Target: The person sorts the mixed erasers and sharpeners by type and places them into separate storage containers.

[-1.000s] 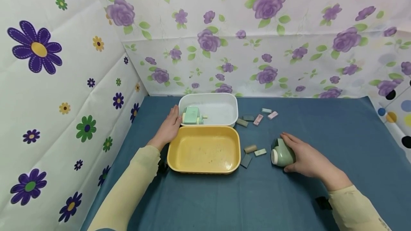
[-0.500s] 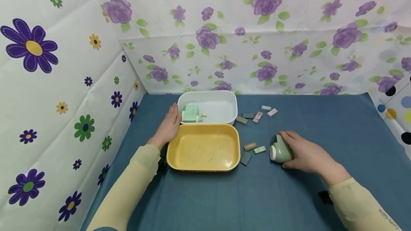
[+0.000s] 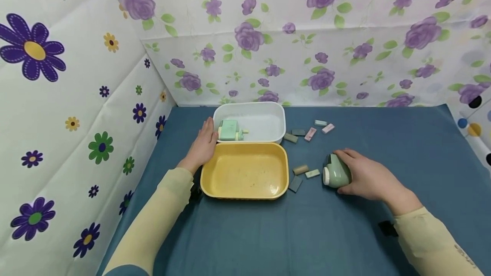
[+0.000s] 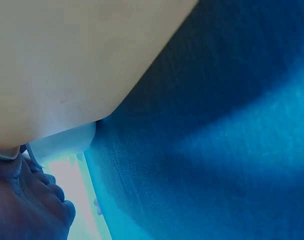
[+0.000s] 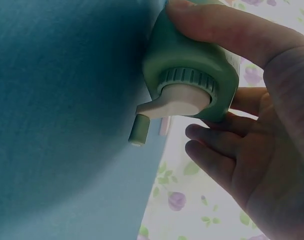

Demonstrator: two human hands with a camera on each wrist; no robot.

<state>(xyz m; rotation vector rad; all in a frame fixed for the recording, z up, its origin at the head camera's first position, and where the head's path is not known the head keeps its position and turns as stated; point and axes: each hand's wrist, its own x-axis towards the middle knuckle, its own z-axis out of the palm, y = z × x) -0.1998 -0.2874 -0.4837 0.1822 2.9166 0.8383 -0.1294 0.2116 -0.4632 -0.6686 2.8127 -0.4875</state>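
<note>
My right hand grips a green hand-crank pencil sharpener lying low on the cloth at the right. In the right wrist view, thumb and fingers wrap its rounded body, and its pale crank with a green knob points away from the palm. My left hand rests with fairly straight fingers along the left side of the white bin. Inside that bin lies a mint-green sharpener with a pale handle. The left wrist view shows the left fingers low at the left, beside the bins.
A yellow bin stands in front of the white one. Several small erasers lie right of the bins, among them a dark one, a tan one and a pink one. Flowered sheets wall off the back and left.
The head view has tilted slightly, so the scene sits a little higher in it. Both hands keep their places, the right on the sharpener and the left at the white bin.
</note>
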